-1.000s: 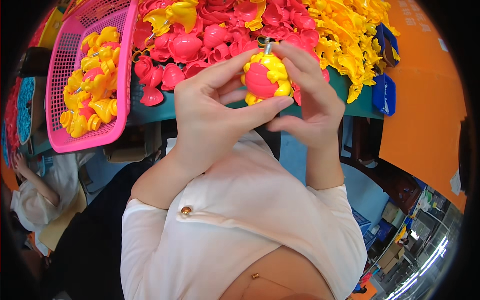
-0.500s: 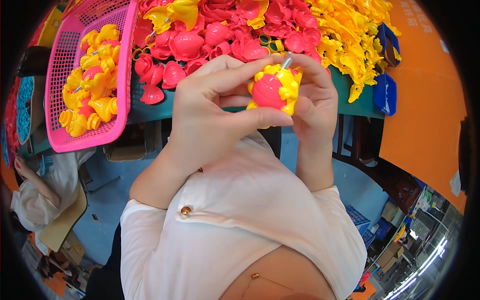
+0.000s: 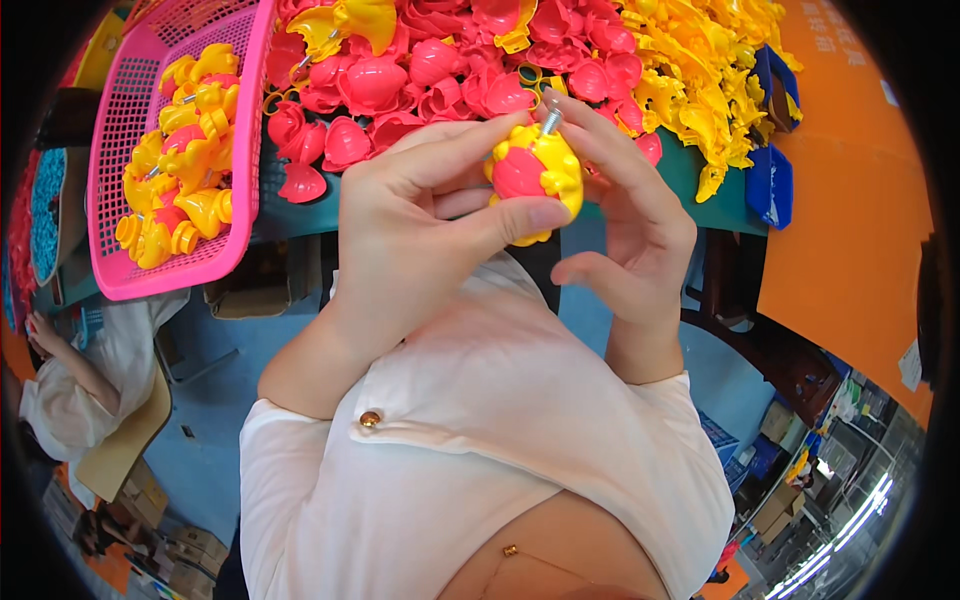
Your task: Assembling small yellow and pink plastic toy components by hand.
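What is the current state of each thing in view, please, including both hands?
Left hand: closed around the yellow and red toy part.
Right hand: fingertips on the toy part, lower fingers spread.
Yellow and red toy part: held up between both hands, metal pin sticking out on top.
Pink basket: partly filled with assembled yellow pieces.
Red shells: loose in a heap.
Yellow pieces: loose in a heap.

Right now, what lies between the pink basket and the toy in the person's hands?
In the head view, a heap of loose red shell-shaped parts lies on the table between the pink basket and the yellow-and-red toy, which both hands pinch.
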`<act>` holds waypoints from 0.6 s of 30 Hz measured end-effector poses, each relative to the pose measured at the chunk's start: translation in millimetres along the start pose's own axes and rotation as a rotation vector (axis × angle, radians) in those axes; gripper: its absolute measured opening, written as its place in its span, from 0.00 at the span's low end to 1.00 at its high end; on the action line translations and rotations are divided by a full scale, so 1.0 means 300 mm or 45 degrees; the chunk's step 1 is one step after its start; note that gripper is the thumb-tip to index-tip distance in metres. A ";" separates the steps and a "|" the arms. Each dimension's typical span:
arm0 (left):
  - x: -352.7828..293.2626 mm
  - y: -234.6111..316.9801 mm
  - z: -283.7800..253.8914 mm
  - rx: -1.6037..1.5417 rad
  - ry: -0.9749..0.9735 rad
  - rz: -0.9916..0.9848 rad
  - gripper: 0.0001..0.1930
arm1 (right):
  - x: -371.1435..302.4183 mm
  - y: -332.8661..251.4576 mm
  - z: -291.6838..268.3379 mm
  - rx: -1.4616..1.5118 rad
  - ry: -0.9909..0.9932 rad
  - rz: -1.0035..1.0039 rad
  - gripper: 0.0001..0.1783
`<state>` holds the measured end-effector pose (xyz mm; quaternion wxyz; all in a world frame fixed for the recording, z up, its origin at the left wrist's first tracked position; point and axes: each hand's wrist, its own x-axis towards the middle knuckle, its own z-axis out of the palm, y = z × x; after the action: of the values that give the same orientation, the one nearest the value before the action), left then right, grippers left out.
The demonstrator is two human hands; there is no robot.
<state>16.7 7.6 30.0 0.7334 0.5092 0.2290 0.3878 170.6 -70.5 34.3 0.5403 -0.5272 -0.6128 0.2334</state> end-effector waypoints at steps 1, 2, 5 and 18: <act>-0.004 0.014 0.006 0.043 -0.022 -0.041 0.25 | -0.005 -0.001 0.008 0.112 0.063 0.053 0.34; -0.008 0.022 0.011 0.086 -0.043 -0.083 0.26 | -0.010 0.000 0.012 0.223 0.126 0.105 0.34; -0.022 0.017 0.016 0.057 -0.055 -0.003 0.26 | -0.022 0.012 0.004 0.183 0.105 -0.005 0.32; -0.025 0.056 0.009 0.423 -0.222 0.157 0.33 | -0.061 0.071 0.017 0.321 0.191 0.023 0.37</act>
<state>8.5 3.1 46.1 0.6311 0.6681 0.1938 0.3433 172.0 -78.3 6.9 0.6444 -0.4767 -0.5317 0.2735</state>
